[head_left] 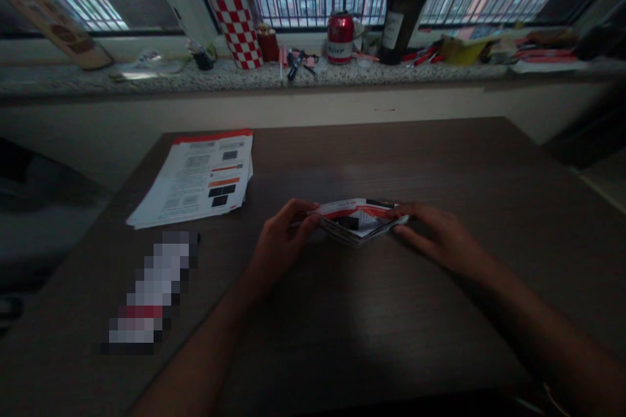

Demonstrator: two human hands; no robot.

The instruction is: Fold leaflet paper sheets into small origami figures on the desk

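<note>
A small piece of folded printed paper (pixel 359 221), white, red and black with several layers, is between my hands just over the middle of the table. My left hand (pixel 288 231) pinches its left corner between thumb and fingers. At the opposite corner, my right hand (pixel 435 231) grips the paper the same way. The layers stand slightly apart, forming a shallow diamond-shaped opening that faces me. Whether its underside touches the table I cannot tell.
A stack of printed sheets (pixel 200 176) lies at the table's back left. Nearer me is a pixelated, phone-shaped object (pixel 151 290). Behind the dark table (pixel 440 150), the stone windowsill (pixel 235 81) carries a red can (pixel 340 38), a dark bottle (pixel 395 26) and a red-checked white bottle (pixel 239 29).
</note>
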